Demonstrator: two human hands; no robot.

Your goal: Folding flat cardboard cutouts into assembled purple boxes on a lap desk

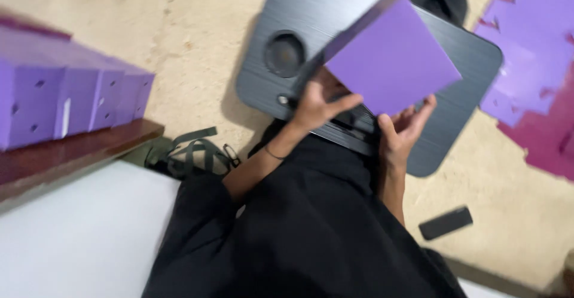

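A purple cardboard box (391, 59) with a dark side is held tilted above a dark grey lap tray (335, 11) that has a round recess. My left hand (320, 104) grips the box's lower left corner, thumb stretched along its bottom edge. At the box's lower right edge my right hand (402, 132) supports it from below with its fingers spread. Both forearms come up from my lap, which is covered in black cloth.
A row of finished purple boxes (72, 95) stands on a brown wooden ledge (78, 151) at the left. Flat purple and magenta sheets (538, 77) lie on the floor at the right. A black phone (445, 222) and a green strap (191, 151) lie on the floor.
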